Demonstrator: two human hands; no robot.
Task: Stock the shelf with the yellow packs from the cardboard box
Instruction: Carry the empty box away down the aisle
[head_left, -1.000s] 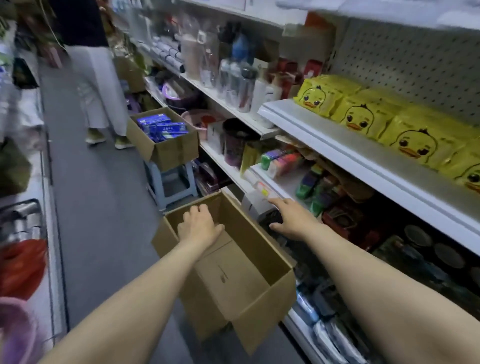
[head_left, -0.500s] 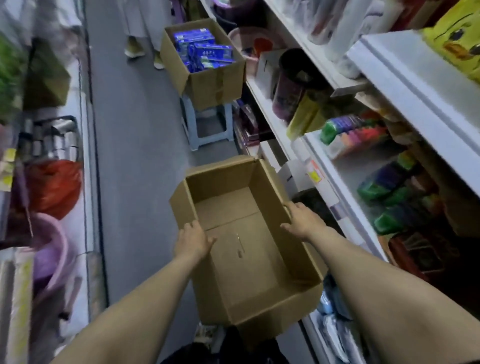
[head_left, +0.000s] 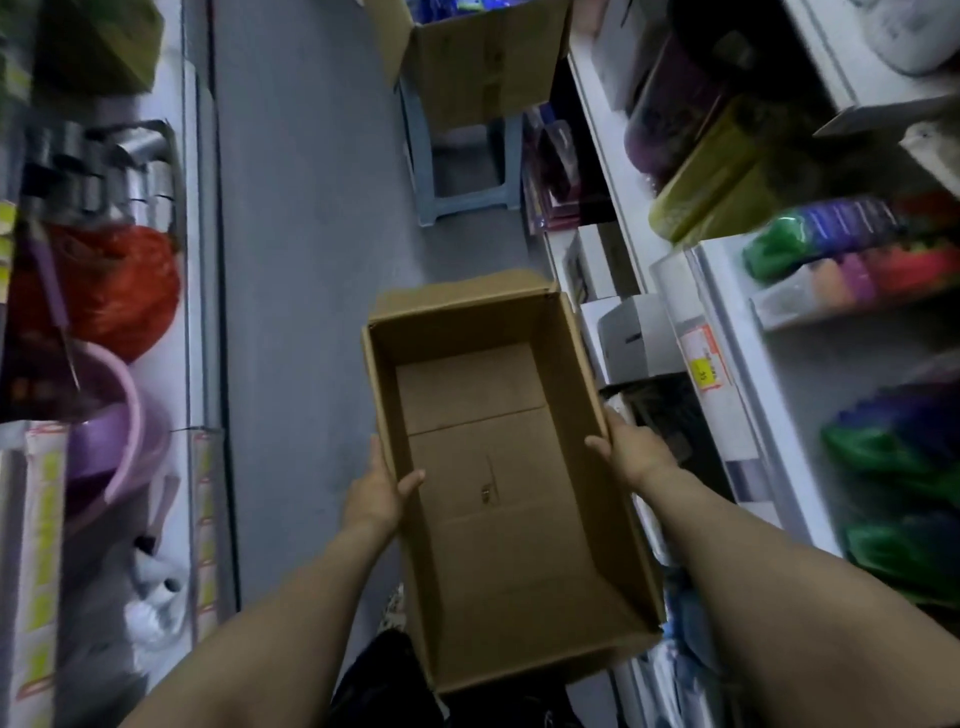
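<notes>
Your left hand (head_left: 382, 491) gripped the box's (head_left: 498, 545) left wall, thumb inside. Your right hand (head_left: 636, 452) clasped the right wall. The box hung over the floor (head_left: 311, 260) beside the shelf (head_left: 753, 415). Since the earlier frame it had swung squarer to you.

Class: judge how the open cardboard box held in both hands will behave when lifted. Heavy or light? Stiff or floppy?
Probably light: the cardboard box looks empty, its bare floor showing. Likely fairly stiff: its walls stand straight where the left hand and right hand grip them. Open-topped, it may flex if squeezed.
</notes>
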